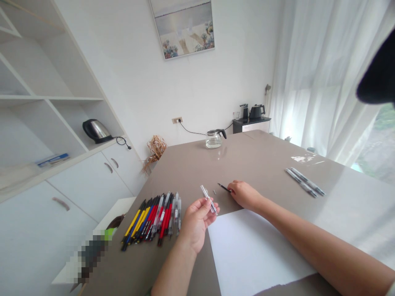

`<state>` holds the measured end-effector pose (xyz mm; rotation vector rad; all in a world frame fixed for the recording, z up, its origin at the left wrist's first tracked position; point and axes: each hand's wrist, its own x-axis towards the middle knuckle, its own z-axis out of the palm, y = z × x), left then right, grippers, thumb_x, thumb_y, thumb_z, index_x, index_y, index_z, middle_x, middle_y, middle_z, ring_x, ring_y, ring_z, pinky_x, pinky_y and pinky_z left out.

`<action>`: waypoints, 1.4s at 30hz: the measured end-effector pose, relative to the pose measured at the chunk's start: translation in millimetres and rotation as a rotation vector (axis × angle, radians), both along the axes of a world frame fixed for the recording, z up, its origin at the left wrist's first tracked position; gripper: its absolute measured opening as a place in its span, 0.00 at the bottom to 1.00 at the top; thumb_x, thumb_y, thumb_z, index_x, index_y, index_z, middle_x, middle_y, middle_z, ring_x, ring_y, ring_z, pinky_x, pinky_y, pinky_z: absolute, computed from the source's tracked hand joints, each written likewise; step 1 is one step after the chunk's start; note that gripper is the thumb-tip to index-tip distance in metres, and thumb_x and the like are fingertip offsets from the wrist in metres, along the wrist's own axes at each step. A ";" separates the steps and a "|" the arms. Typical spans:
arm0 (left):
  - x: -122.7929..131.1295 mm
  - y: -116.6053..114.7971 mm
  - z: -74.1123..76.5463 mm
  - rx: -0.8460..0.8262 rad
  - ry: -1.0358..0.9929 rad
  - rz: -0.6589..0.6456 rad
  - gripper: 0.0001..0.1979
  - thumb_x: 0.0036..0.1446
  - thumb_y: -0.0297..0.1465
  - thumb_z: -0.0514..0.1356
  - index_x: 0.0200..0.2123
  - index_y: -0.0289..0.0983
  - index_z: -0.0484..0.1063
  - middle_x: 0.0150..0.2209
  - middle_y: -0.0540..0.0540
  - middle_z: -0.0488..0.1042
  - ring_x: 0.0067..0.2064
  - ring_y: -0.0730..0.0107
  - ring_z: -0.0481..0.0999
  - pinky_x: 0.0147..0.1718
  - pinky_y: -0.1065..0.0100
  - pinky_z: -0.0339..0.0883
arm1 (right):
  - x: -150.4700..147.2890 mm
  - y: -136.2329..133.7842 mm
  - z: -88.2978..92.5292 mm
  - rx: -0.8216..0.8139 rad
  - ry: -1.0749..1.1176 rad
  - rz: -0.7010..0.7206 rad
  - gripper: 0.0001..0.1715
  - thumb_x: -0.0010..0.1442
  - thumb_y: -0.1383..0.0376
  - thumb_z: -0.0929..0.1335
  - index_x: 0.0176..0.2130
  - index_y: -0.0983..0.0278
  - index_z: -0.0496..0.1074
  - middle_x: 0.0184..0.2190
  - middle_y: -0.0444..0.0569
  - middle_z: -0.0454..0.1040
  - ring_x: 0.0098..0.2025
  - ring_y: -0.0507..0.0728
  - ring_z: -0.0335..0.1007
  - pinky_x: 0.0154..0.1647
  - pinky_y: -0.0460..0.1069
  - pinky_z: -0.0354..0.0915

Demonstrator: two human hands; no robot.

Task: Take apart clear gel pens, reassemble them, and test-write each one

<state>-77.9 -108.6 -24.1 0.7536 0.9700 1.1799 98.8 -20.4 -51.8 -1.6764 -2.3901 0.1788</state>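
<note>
My left hand [200,216] is closed around a clear, see-through pen barrel [204,191], held at a slant above the table near the corner of a white sheet of paper [249,250]. Beyond the sheet's far edge, my right hand [245,194] rests low with its fingers closed on the end of a slim black pen part [223,187], whose pointed tip faces left. Between the two hands a small greyish piece [215,191] lies on the table, too small to name. Left of my left hand lies a row of pens [151,218] in yellow, blue, red, black and clear.
Several clear pens [304,181] lie on the table's right side. At the far edge of the table [247,160] stands a glass pot [213,139] with a black handle. A cabinet [77,181] runs along the left, holding a kettle [97,131].
</note>
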 end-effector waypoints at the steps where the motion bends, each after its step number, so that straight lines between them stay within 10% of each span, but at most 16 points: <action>1: -0.1 0.3 -0.2 0.007 0.000 -0.001 0.14 0.44 0.35 0.61 0.34 0.35 0.67 0.33 0.44 0.72 0.34 0.72 0.72 0.33 0.72 0.62 | 0.4 0.6 -0.4 0.001 -0.003 -0.001 0.16 0.54 0.71 0.57 0.37 0.63 0.69 0.35 0.51 0.69 0.36 0.52 0.65 0.32 0.43 0.54; 20: -0.4 1.6 -3.9 0.036 0.065 -0.036 0.15 0.46 0.36 0.59 0.37 0.34 0.67 0.32 0.44 0.70 0.33 0.72 0.71 0.32 0.72 0.62 | 13.1 5.6 5.0 -0.040 0.078 -0.063 0.09 0.44 0.72 0.61 0.29 0.65 0.67 0.28 0.50 0.70 0.29 0.54 0.66 0.24 0.44 0.54; 29: -0.6 1.4 -6.9 0.088 0.225 -0.133 0.16 0.48 0.38 0.57 0.39 0.35 0.68 0.31 0.46 0.69 0.31 0.75 0.69 0.32 0.71 0.60 | 15.6 0.0 44.9 -0.258 1.368 -0.036 0.19 0.43 0.67 0.66 0.38 0.64 0.60 0.23 0.44 0.68 0.21 0.50 0.65 0.24 0.47 0.63; 42: 1.6 -1.2 -5.2 0.108 0.313 -0.210 0.16 0.47 0.37 0.58 0.38 0.35 0.69 0.29 0.47 0.67 0.30 0.76 0.66 0.31 0.70 0.60 | -3.8 -28.1 64.3 -0.345 1.428 0.108 0.10 0.50 0.61 0.64 0.33 0.64 0.61 0.28 0.48 0.72 0.22 0.48 0.66 0.23 0.44 0.62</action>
